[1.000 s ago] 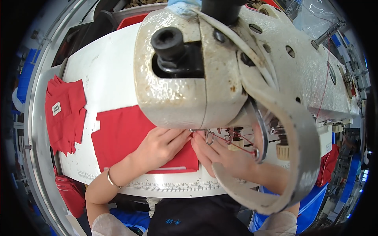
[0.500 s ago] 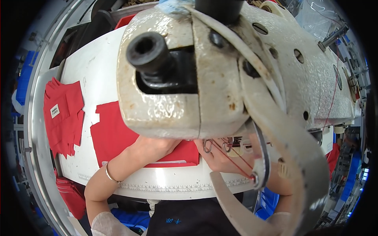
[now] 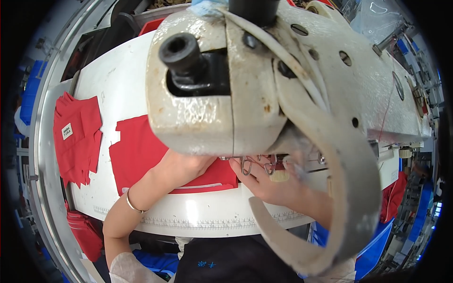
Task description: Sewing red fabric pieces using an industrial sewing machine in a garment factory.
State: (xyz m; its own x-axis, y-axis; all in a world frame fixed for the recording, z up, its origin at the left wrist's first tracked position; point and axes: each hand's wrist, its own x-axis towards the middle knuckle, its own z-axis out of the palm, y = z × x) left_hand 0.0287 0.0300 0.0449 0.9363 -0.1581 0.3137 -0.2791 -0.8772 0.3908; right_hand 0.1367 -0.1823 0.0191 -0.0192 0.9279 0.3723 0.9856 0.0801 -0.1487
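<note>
Left hand flat on the red fabric, right hand just beside it; sewing machine head hides fingers — I can't tell either grip.

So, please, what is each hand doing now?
Left hand: on the red fabric, fingers hidden.
Right hand: open, by the sewing machine.

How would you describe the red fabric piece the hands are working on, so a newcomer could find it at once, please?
Start at the big cream metal sewing machine head over the white worktable. Directly beneath its front lies a flat red fabric piece, with the left hand pressing on it. Unlike the stack of red fabric pieces at the table's left edge, it lies single and has no white label.
</note>
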